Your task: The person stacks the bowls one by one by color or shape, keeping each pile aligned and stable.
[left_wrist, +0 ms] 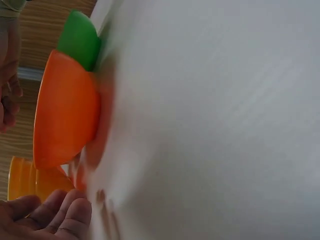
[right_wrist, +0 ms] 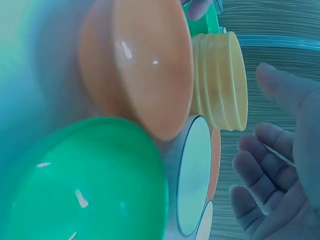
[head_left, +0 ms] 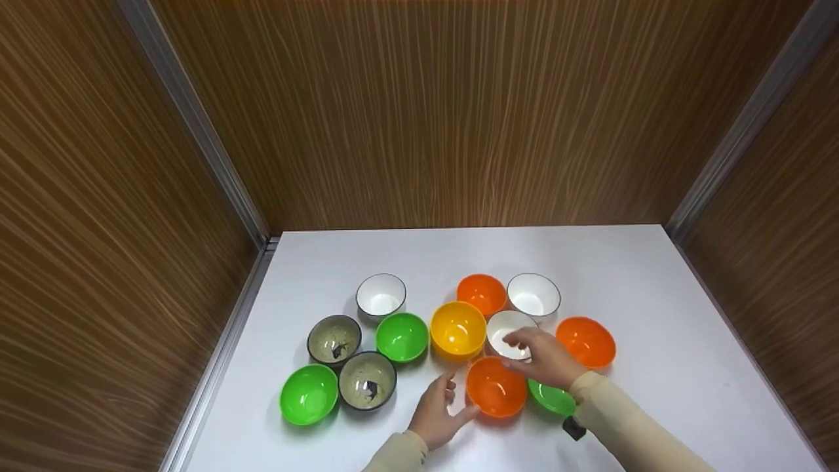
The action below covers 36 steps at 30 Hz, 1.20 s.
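Your left hand [head_left: 434, 414] is part-spread, fingers loosely bent, nothing held. Your right hand [head_left: 550, 359] is the same, hovering above the bowls. Glossy orange round plastic-looking bowl [head_left: 496, 390] sits rim-up between them; can't tell if your left thumb touches it. Behind it: glossy yellow round ribbed bowl [head_left: 458, 328]. Partly under your right hand and wrist: dark-rimmed white round bowl [head_left: 500, 324], glossy green round bowl [head_left: 552, 398]. All on white flat tabletop [head_left: 695, 400].
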Each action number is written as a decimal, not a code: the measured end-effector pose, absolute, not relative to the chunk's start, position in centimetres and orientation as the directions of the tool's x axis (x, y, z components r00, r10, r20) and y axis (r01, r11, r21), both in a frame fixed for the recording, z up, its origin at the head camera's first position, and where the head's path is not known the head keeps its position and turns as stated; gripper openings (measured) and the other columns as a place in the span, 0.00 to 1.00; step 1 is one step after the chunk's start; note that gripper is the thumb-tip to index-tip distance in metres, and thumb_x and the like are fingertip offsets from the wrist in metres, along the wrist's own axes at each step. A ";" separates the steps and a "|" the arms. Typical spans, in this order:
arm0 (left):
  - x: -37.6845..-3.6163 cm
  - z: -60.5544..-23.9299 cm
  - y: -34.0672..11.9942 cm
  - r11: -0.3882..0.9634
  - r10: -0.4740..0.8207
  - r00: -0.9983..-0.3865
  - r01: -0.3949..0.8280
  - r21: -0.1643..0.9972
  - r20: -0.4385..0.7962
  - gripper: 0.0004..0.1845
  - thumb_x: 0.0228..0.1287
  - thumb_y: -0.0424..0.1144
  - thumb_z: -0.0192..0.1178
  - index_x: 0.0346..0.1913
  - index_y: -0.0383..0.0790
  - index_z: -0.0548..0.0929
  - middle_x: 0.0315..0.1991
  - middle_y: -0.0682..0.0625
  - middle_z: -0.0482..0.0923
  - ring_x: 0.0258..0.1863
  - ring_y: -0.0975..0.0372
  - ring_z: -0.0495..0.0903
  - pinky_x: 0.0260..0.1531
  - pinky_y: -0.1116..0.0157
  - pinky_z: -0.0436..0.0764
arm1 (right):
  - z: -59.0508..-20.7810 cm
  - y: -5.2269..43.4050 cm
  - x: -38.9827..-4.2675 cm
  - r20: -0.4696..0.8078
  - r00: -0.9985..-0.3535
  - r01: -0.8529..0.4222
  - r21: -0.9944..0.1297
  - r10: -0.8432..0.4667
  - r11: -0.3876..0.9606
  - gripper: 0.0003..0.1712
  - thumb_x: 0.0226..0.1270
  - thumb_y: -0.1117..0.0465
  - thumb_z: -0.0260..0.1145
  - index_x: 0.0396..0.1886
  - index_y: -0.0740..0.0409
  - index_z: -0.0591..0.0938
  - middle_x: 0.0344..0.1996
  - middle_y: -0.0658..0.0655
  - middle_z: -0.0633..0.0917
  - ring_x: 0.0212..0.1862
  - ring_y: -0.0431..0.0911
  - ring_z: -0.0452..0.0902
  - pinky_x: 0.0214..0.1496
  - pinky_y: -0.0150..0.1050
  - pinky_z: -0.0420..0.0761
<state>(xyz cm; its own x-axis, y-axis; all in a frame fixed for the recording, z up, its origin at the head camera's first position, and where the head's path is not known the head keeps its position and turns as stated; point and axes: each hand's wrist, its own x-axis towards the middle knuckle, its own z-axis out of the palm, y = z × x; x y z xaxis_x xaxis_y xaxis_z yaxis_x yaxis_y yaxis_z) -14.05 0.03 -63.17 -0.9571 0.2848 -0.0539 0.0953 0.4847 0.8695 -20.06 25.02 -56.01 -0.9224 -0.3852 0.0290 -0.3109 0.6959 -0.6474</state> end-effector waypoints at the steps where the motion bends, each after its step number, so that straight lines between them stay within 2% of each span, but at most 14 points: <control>1: -13.9 -63.2 0.1 0.501 0.293 -0.955 0.106 0.859 -0.053 0.47 0.54 0.60 0.67 0.69 0.35 0.61 0.53 0.45 0.73 0.50 0.54 0.76 0.53 0.54 0.77 | -56.1 25.3 -19.8 0.030 -0.921 -0.317 -0.639 -0.389 0.701 0.22 0.57 0.54 0.73 0.50 0.55 0.82 0.44 0.52 0.83 0.46 0.51 0.78 0.50 0.49 0.82; 5: -13.6 -63.4 0.4 0.546 0.312 -0.949 0.131 0.828 -0.056 0.54 0.47 0.63 0.70 0.72 0.37 0.58 0.61 0.44 0.70 0.56 0.53 0.75 0.57 0.55 0.76 | -56.6 26.2 -19.1 0.034 -0.920 -0.337 -0.577 -0.391 0.744 0.10 0.57 0.56 0.73 0.38 0.52 0.86 0.31 0.44 0.83 0.37 0.46 0.77 0.42 0.42 0.82; 9: -13.8 -63.7 0.7 0.572 0.315 -0.948 0.157 0.805 -0.039 0.57 0.44 0.63 0.72 0.72 0.37 0.57 0.64 0.43 0.67 0.59 0.54 0.73 0.59 0.56 0.75 | -57.2 26.6 -18.6 0.012 -0.936 -0.311 -0.503 -0.353 0.807 0.04 0.56 0.55 0.74 0.32 0.47 0.87 0.24 0.37 0.80 0.34 0.43 0.74 0.38 0.37 0.79; 17: -14.1 -64.5 1.8 0.591 0.303 -0.953 0.181 0.786 -0.008 0.60 0.39 0.64 0.73 0.73 0.41 0.57 0.67 0.46 0.65 0.62 0.56 0.70 0.63 0.55 0.71 | -58.2 26.4 -18.4 -0.042 -0.965 -0.213 -0.446 -0.258 0.869 0.05 0.52 0.56 0.75 0.30 0.48 0.89 0.24 0.40 0.81 0.31 0.40 0.70 0.37 0.37 0.78; 23: -14.4 -64.8 2.2 0.594 0.305 -0.952 0.202 0.779 0.015 0.60 0.39 0.62 0.74 0.75 0.46 0.55 0.69 0.47 0.63 0.65 0.55 0.67 0.65 0.53 0.67 | -58.4 26.0 -18.5 -0.033 -0.970 -0.203 -0.429 -0.240 0.880 0.04 0.51 0.59 0.76 0.28 0.48 0.89 0.23 0.42 0.81 0.32 0.41 0.70 0.40 0.39 0.77; 28: -14.5 -64.9 2.6 0.587 0.302 -0.953 0.207 0.783 0.025 0.60 0.39 0.58 0.76 0.75 0.45 0.55 0.70 0.47 0.62 0.67 0.54 0.65 0.66 0.52 0.66 | -58.4 25.7 -18.6 -0.012 -0.970 -0.217 -0.411 -0.243 0.885 0.05 0.51 0.60 0.76 0.30 0.51 0.90 0.23 0.43 0.81 0.31 0.41 0.71 0.41 0.38 0.79; 36: -14.6 -65.0 2.4 0.583 0.311 -0.948 0.242 0.776 0.062 0.58 0.41 0.59 0.74 0.74 0.41 0.57 0.68 0.46 0.66 0.65 0.53 0.66 0.65 0.52 0.66 | -58.6 25.2 -18.7 0.034 -0.967 -0.246 -0.396 -0.254 0.885 0.02 0.52 0.61 0.75 0.26 0.51 0.89 0.20 0.42 0.79 0.28 0.40 0.69 0.37 0.39 0.78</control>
<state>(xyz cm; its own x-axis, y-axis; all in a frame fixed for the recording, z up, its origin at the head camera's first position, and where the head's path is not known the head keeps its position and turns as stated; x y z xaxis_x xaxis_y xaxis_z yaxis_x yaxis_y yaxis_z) -14.59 2.39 -65.02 -0.9483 0.3113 0.0619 0.2421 0.5831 0.7755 -18.69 25.25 -58.59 -0.9667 -0.2536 0.0341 -0.2460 0.8846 -0.3963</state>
